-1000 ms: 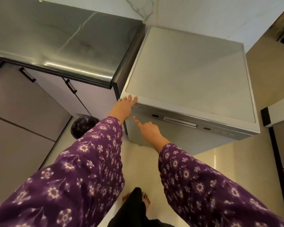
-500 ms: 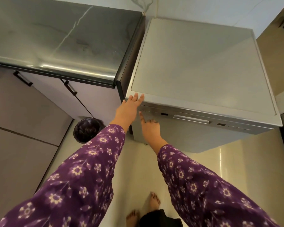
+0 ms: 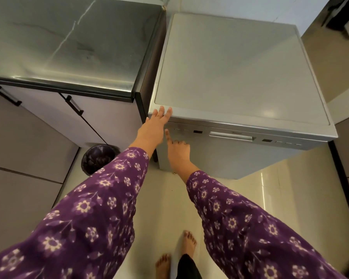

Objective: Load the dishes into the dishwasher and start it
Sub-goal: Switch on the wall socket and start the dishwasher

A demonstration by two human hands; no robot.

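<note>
1. Dark countertop [image 3: 69,43], far left, w/ cabinet doors [image 3: 48,113] below; its right end stands just beside the dishwasher [image 3: 240,77].
2. Bin [image 3: 98,159] w/ dark liner on the floor [image 3: 260,198], left of both arms, near the cabinet base.
3. Bare feet [image 3: 189,241], near centre.
4. Dishwasher: far, right of centre, door closed.
5. L hand [image 3: 153,127]: fingers straight, tips resting on the near-left corner of the dishwasher top; grips nothing.
6. R hand [image 3: 177,150]: just below the L hand, index straight w/ tip on the left end of the control panel [image 3: 181,130]; other fingers curled, holding nothing. Handle recess [image 3: 232,136] lies to the right, apart from both hands.
</note>
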